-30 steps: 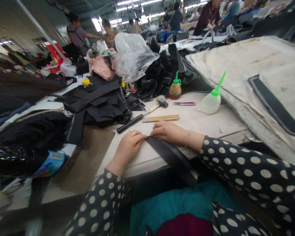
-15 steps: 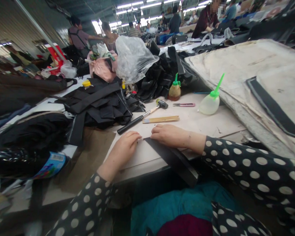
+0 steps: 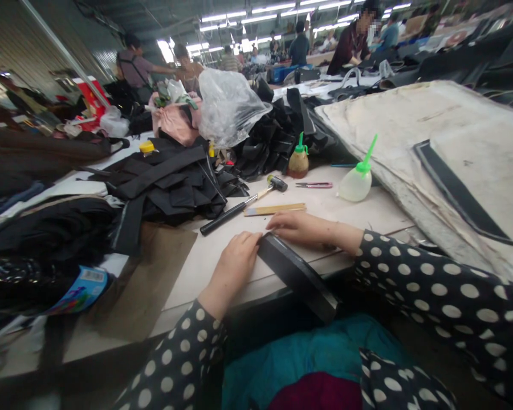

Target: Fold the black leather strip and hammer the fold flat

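Left hand: the left hand point(image 3: 234, 267) lies palm down on the pale worktable point(image 3: 367, 213), fingers loosely bent, fingertips pressed on the near end of the long black leather strap point(image 3: 297, 273).
Right hand: the right hand point(image 3: 301, 228) lies flat, fingers stretched out, pressing the strap's far edge; neither hand is closed around it.
Strap: it starts between the two hands on the table and runs over the front edge toward the person's lap, above teal cloth point(image 3: 308, 353).
Just behind the hands: a flat wooden stick point(image 3: 275, 209), then a black-handled hammer with a small black head point(image 3: 241, 206), lying slantwise.
Further back: small pink-handled snips point(image 3: 313, 185), a brown squeeze bottle with green nozzle point(image 3: 298, 160) and a clear squeeze bottle with green spout point(image 3: 357, 180).
Left side: a heap of black cut straps and panels point(image 3: 166, 182) crowds the table up to the hammer handle; a brown sheet point(image 3: 154, 273) lies just beside the left hand.
Right side: a stained white padded board point(image 3: 431, 131) rises near the right forearm, with a black strip point(image 3: 457, 193) on it.
Open room: bare tabletop between the wooden stick and the bottles.
Background: a clear plastic bag point(image 3: 228, 105); other people work at far tables.
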Demonstrator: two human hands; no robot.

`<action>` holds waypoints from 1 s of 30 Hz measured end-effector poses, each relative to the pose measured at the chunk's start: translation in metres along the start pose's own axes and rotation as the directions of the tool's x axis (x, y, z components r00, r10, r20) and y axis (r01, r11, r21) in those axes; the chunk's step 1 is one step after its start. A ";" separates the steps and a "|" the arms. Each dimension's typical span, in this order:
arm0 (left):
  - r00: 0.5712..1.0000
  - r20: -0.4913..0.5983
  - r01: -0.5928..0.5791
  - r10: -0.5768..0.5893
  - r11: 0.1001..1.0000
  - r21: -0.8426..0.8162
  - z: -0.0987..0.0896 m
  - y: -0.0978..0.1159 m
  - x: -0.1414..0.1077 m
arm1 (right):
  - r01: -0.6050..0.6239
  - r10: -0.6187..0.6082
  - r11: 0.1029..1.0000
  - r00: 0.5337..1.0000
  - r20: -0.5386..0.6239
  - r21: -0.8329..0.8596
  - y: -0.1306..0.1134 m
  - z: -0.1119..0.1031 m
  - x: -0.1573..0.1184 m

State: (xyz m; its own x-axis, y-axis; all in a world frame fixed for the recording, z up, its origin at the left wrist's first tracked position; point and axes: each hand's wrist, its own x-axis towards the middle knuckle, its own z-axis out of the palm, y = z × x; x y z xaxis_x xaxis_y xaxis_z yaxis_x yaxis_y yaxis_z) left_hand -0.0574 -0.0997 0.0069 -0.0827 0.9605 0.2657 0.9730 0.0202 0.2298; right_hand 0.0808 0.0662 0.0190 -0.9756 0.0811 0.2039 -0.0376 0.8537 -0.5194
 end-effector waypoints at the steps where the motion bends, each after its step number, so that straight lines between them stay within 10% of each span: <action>1: 1.000 0.010 -0.004 0.004 1.000 0.001 -0.001 0.001 0.001 | 0.018 -0.018 1.000 1.000 0.005 -0.011 -0.001 0.000 0.001; 17: 0.968 0.243 -0.135 0.069 0.955 0.263 -0.018 0.019 0.015 | 0.114 -0.091 0.914 0.993 0.079 -0.389 -0.013 0.011 -0.001; 30: 0.932 0.356 0.136 -0.064 0.974 -0.181 -0.010 -0.016 0.047 | -0.142 0.133 0.957 0.990 -0.053 -0.251 -0.027 0.011 -0.029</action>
State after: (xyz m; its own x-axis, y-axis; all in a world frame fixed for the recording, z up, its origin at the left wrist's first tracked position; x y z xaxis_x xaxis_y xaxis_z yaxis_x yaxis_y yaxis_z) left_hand -0.0792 -0.0574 0.0256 -0.0622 0.9930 -0.1008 0.8974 0.0999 0.4298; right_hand 0.1081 0.0350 0.0181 -0.9592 0.2207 0.1769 0.1566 0.9352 -0.3177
